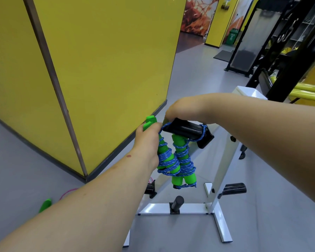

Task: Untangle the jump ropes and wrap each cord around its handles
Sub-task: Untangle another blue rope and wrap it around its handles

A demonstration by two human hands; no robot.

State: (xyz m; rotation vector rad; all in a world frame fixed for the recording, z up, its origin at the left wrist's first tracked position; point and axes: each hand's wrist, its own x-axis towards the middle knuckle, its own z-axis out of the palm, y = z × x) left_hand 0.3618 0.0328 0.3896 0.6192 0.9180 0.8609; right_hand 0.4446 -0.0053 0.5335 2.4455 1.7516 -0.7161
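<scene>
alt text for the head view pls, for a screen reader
Two hands hang a wrapped jump rope on a rack peg: the left hand grips a green handle, the right hand holds the blue cord at the black peg of a white rack.

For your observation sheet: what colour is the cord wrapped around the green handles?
Blue with lighter flecks; the cord shows best in the head view.
</scene>
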